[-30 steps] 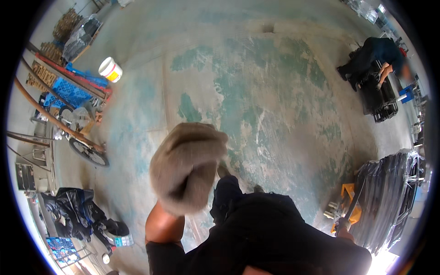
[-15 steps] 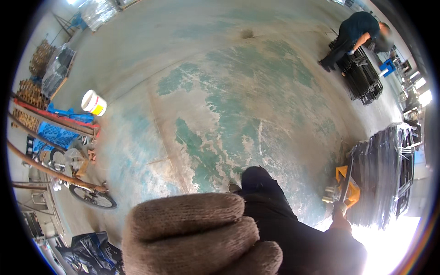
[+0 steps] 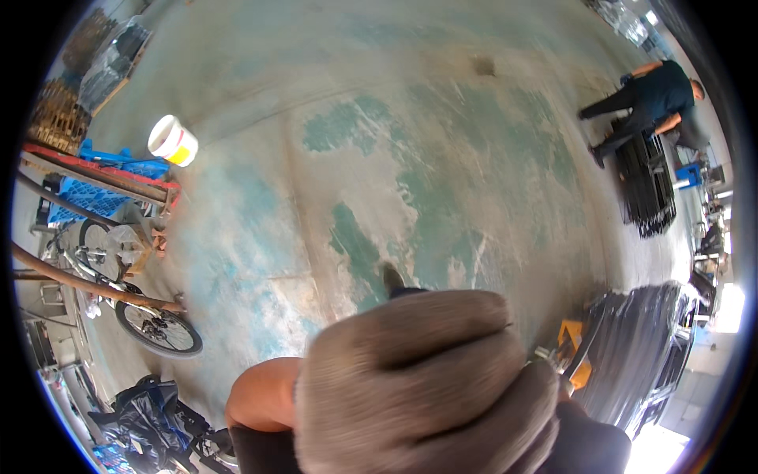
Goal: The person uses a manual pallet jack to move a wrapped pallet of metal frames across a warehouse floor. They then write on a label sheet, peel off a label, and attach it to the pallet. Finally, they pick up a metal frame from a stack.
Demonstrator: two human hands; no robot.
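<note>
My left hand (image 3: pixel 418 379), in a knitted brown-grey glove, fills the lower middle, close up and slightly blurred. Its fingers are curled closed; whatever may lie inside them is hidden. The bare left forearm (image 3: pixel 264 391) bends in behind it. My right hand lies at lower right, mostly covered by the left glove, so its fingers cannot be made out. Closest to it is a yellow piece of equipment (image 3: pixel 570 336) with a dark bar, beside a tall stack of dark, film-like sheets or frames (image 3: pixel 624 347). One shoe (image 3: pixel 392 276) shows on the floor ahead.
A co-worker (image 3: pixel 663 91) in dark clothes stands at far right by a pile of black metal frames (image 3: pixel 643 186). Left are a white bucket (image 3: pixel 170 138), red rack beam (image 3: pixel 95 166), blue plastic pallet (image 3: pixel 83 201), bicycle (image 3: pixel 158 328) and black bags (image 3: pixel 150 419). The floor (image 3: pixel 442 174) has worn green paint.
My left hand has swung rightward and up across the view, now covering my right hand. The left forearm has appeared. The co-worker has straightened somewhat and shifted stance. My view has turned slightly.
</note>
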